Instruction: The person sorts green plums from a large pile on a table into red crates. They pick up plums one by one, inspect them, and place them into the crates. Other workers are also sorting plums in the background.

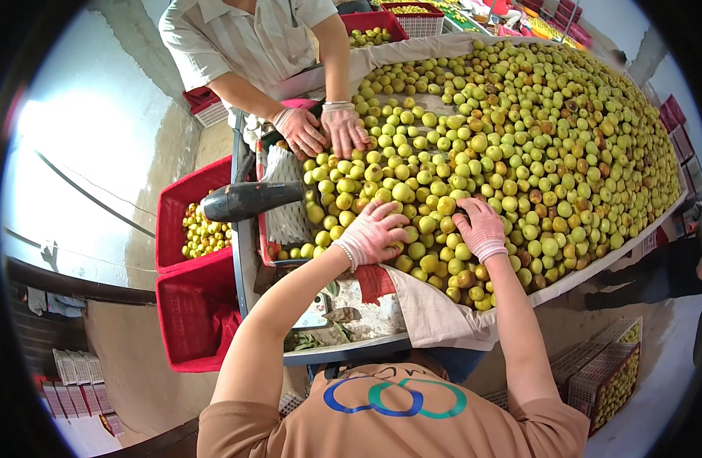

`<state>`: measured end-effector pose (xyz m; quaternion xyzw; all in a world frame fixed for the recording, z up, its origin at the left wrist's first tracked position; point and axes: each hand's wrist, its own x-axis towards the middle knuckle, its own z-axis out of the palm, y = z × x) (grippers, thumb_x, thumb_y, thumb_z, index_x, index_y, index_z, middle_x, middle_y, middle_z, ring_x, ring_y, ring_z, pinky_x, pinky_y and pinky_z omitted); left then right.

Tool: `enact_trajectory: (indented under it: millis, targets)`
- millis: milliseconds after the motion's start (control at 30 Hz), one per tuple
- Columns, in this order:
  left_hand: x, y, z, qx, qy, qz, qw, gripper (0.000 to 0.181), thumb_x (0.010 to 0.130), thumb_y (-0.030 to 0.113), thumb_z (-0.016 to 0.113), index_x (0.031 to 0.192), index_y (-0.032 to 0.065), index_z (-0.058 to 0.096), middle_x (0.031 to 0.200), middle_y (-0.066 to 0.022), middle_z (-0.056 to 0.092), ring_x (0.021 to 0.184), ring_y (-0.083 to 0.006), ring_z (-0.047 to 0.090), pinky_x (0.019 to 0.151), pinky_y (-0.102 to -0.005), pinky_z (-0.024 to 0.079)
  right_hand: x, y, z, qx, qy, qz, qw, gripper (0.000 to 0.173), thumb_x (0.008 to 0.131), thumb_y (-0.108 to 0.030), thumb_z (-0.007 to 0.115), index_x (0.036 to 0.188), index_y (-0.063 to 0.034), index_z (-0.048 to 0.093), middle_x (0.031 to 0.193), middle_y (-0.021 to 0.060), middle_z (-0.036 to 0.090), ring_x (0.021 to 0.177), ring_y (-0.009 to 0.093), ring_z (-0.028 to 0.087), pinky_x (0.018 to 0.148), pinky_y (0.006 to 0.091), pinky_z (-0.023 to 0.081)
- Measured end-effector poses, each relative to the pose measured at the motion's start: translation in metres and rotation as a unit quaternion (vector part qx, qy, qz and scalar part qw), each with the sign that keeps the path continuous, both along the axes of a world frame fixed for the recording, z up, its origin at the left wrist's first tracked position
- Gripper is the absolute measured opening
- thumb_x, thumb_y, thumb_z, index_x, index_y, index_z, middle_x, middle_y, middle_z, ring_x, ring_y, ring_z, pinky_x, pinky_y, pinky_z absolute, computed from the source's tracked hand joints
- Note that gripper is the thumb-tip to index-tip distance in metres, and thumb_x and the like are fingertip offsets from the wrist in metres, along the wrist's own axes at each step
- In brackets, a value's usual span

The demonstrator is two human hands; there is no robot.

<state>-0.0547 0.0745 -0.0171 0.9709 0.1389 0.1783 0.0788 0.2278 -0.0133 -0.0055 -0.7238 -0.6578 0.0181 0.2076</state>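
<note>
A broad heap of round yellow-green fruit (534, 149), some with brown patches, covers the sorting table in front of me. My left hand (373, 233), in a thin striped glove, lies palm down on the fruit near the front edge, fingers spread. To its right, my gloved right hand (483, 229) rests on the heap, thumb and fingers apart, fingertips against fruit. Whatever lies under both palms is hidden. Just left of the heap, a dark tapered blower-like tool (253, 200) points over white foam netting (285, 220).
Across the table, a co-worker's gloved hands (322, 130) touch the fruit. Red crates (196, 320) stand at the left, one holding fruit. Pale cloth (436, 312) drapes the front edge beside a red cloth (375, 283). Filled crates (611, 378) sit on the floor at right.
</note>
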Motion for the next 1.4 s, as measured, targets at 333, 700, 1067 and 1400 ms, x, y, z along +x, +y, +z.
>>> enact_trajectory:
  millis: [333, 700, 1067, 1400]
  targets:
    - [-0.034, 0.03, -0.028, 0.065, 0.007, 0.324, 0.944, 0.055, 0.083, 0.031, 0.068, 0.137, 0.031, 0.053, 0.145, -0.0048, 0.048, 0.135, -0.0336, 0.041, 0.111, -0.0593, 0.029, -0.003, -0.001, 0.011, 0.028, 0.045, -0.013, 0.999, 0.034, 0.088, -0.032, 0.066, 0.117, -0.0148, 0.065, 0.123, 0.0065, 0.063, 0.113, 0.031, 0.059, 0.098, 0.0432, 0.049]
    - [-0.039, -0.01, -0.021, -0.136, 0.147, 0.337, 0.92, 0.055, 0.091, 0.052, 0.057, 0.142, 0.0312, 0.049, 0.158, -0.01, 0.031, 0.145, -0.0394, 0.025, 0.113, -0.0658, 0.022, -0.046, 0.005, 0.001, -0.106, -0.103, 0.088, 0.985, 0.091, 0.083, -0.056, 0.066, 0.155, -0.0147, 0.027, 0.159, 0.0187, 0.025, 0.145, 0.032, 0.032, 0.119, 0.0487, 0.024]
    - [-0.04, -0.033, 0.001, -0.137, 0.035, 0.351, 0.926, 0.039, 0.086, 0.037, 0.065, 0.117, 0.0135, 0.068, 0.135, -0.0109, 0.057, 0.13, -0.0308, 0.048, 0.114, -0.0567, 0.028, -0.12, 0.098, 0.002, -0.188, 0.0, 0.267, 0.945, 0.068, 0.092, -0.05, 0.059, 0.152, -0.0266, 0.036, 0.16, 0.0158, 0.027, 0.142, 0.035, 0.036, 0.117, 0.0416, 0.031]
    - [-0.036, -0.029, 0.003, -0.091, -0.113, 0.329, 0.933, 0.016, 0.08, 0.021, 0.068, 0.094, 0.0127, 0.069, 0.106, -0.0044, 0.068, 0.108, -0.027, 0.061, 0.102, -0.0486, 0.042, -0.049, 0.278, 0.023, -0.194, -0.144, 0.027, 0.97, 0.068, 0.097, -0.054, 0.046, 0.155, -0.024, 0.029, 0.162, 0.0083, 0.022, 0.148, 0.029, 0.021, 0.12, 0.0487, 0.017]
